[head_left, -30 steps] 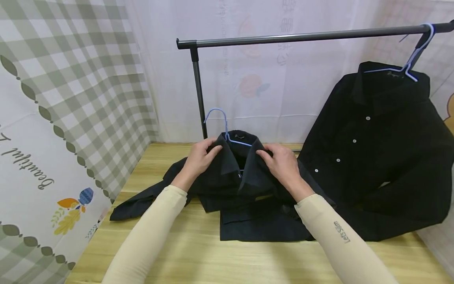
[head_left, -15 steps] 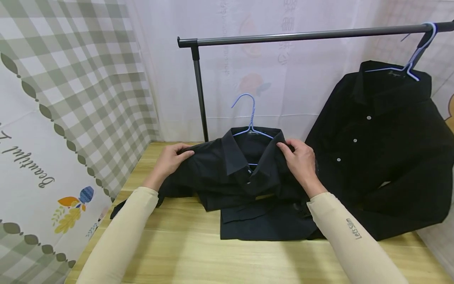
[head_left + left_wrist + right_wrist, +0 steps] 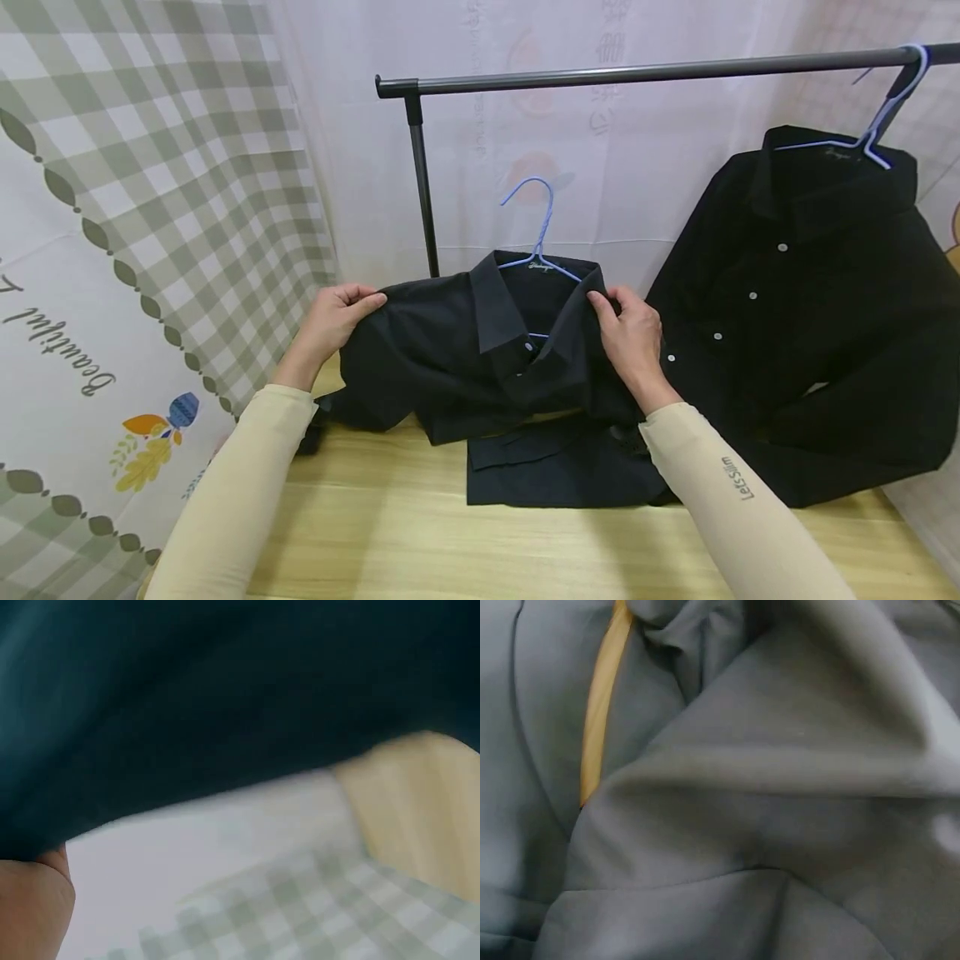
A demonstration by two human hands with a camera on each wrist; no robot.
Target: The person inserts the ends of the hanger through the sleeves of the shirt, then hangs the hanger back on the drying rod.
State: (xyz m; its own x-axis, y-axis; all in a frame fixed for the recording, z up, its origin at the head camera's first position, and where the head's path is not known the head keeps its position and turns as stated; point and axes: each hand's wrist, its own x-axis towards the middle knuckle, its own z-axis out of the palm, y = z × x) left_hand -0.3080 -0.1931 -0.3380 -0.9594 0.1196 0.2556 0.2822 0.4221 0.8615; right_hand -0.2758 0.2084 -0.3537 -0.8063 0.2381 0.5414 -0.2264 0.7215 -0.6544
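Observation:
A black collared shirt (image 3: pixel 435 333) is lifted partly off the wooden table, its lower part lying folded beneath. A blue wire hanger (image 3: pixel 542 233) sits inside it, with the hook rising out of the collar. My left hand (image 3: pixel 333 321) pinches the shirt's shoulder on the left side. At the collar's right side, my right hand (image 3: pixel 630 337) pinches the fabric between thumb and fingers. The left wrist view shows dark cloth (image 3: pixel 210 697) and part of the left hand (image 3: pixel 34 907). Only the shirt's fabric (image 3: pixel 765 840) fills the right wrist view; no fingers show there.
Behind the shirt stands a dark metal rack with a horizontal rail (image 3: pixel 600 79). Another black shirt (image 3: pixel 832 275) hangs from its right end on a blue hanger (image 3: pixel 873 133), its lower part on the wooden table (image 3: pixel 420 533). A checked curtain (image 3: pixel 195 150) borders the left.
My left hand has slid left from the collar to the shoulder, spreading the shirt out. The right hand has moved right along the collar. The hanger hook has shifted right and risen.

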